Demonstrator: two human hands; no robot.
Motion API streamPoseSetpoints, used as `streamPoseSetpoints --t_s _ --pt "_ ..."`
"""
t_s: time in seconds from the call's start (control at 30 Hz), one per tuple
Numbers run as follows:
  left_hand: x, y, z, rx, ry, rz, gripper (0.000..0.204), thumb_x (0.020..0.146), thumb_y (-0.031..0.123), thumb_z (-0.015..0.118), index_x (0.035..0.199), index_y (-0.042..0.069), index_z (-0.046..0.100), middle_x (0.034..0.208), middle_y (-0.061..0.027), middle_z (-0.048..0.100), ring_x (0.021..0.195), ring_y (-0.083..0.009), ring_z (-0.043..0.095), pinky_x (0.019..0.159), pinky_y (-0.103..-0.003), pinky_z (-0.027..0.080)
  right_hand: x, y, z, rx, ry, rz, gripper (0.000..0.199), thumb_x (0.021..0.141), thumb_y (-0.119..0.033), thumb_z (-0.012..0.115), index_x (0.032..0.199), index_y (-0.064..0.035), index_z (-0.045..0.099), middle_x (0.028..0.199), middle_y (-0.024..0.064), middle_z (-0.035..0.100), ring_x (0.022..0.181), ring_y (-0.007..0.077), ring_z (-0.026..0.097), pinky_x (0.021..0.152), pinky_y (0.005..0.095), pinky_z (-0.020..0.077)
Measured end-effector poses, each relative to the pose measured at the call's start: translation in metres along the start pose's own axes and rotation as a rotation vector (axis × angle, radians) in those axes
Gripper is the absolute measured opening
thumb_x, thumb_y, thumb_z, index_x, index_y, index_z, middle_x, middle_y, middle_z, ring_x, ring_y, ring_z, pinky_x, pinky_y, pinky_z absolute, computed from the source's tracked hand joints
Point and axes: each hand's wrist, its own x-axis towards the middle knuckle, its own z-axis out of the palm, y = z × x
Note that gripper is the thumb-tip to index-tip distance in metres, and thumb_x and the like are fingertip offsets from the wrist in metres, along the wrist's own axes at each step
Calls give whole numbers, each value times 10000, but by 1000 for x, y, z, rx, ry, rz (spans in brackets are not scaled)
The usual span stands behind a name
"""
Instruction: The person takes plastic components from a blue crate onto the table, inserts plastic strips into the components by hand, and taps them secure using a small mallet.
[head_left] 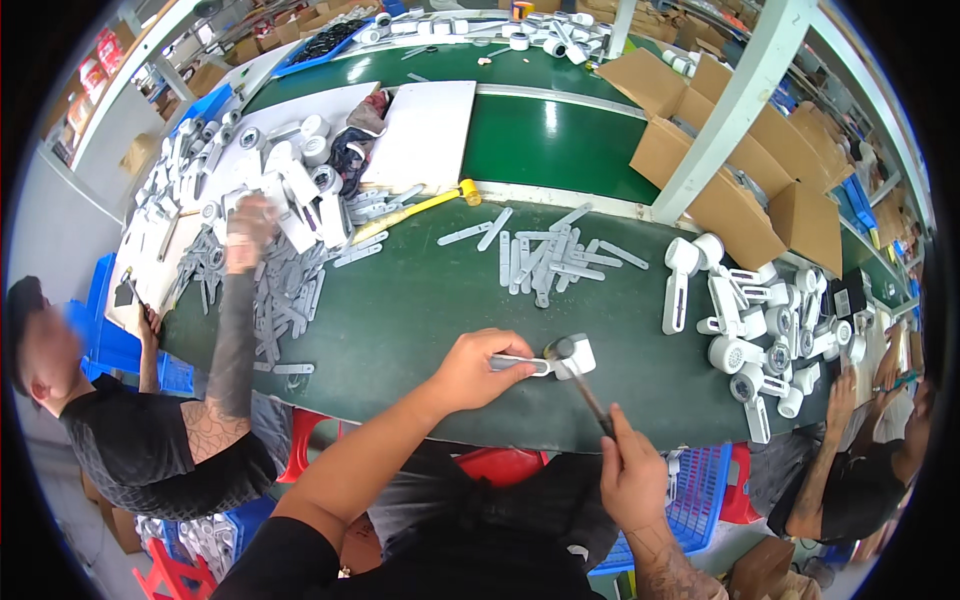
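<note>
My left hand (484,370) grips the grey handle of a white plastic piece (579,357) with a wide head, possibly a handheld fan, against the green tabletop. In my right hand (634,478) is the dark handle of a hammer (590,393). The hammer's head overlaps the white piece just right of my left fingers; I cannot tell whether they touch. Beyond my hands lies a loose pile of flat grey strips (545,262). To the right, similar white pieces (745,345) with round heads and slotted handles are heaped.
At left, a co-worker's hand (250,228) reaches into white pieces beside more grey strips (290,290). A yellow mallet (420,210) lies farther back. Open cardboard boxes (740,165) stand behind a white post (740,105). Another person works at right. A blue basket (690,505) sits below the table edge.
</note>
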Motion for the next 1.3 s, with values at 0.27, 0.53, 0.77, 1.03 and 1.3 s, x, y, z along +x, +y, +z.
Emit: streamPoseSetpoints --t_s 0.27,0.53,0.77,1.03,1.3 --pt "-1 7 -1 -140 -10 -178 340 917 186 896 1209 66 772 1094 -93 828 1019 -252 782 909 -372 597 0 17 14 -67 37 -115 515 1027 -104 711 1535 -96 633 846 136 647 706 350 658 638 469 540" --pt "-23 -17 -26 207 34 150 343 790 214 982 1044 62 809 978 -93 789 894 -302 707 801 -416 562 11 -36 -8 40 148 -188 529 1001 -85 732 1524 -91 650 832 134 632 654 334 630 591 449 519" --pt "-28 -16 -20 145 55 120 284 821 233 950 941 66 755 921 -95 754 880 -321 705 813 -430 556 1 -24 12 -119 -19 -154 526 1003 -127 742 1522 -113 655 847 135 653 684 351 675 601 466 557" --pt "-31 -20 -20 134 46 134 322 799 205 952 1004 75 741 935 -85 754 888 -319 705 793 -423 558 10 -36 14 -100 -31 -130 530 1010 -142 736 1531 -112 647 826 124 639 681 338 683 594 453 558" --pt "-35 -25 -16 55 112 -26 555 774 150 936 1255 133 659 993 -76 733 939 -303 709 856 -415 576 11 -42 42 -61 -132 -179 546 997 -110 739 1535 -122 647 867 151 684 742 382 690 659 482 566"
